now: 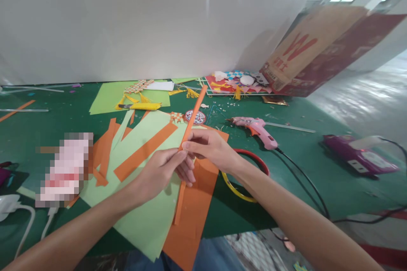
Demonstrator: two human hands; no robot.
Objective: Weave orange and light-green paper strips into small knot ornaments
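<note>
A long, narrow orange paper strip [196,112] slants upright between my two hands. My left hand [165,167] pinches it near the middle, thumb on top. Just above, my right hand [208,146] grips the same strip between thumb and fingers. The strip's lower end hangs below the hands. Under them lie light green paper sheets [143,224] and a wide orange sheet [193,216]. A broader orange strip [144,152] rests on the green paper to the left of my hands.
A pink glue gun [256,129] lies on the right with its cable trailing off. Red and yellow rings [262,165] sit beside my right forearm. A yellow-handled brush-like tool [144,106] and a paper bag [305,51] are at the back. A purple power strip [359,156] is far right.
</note>
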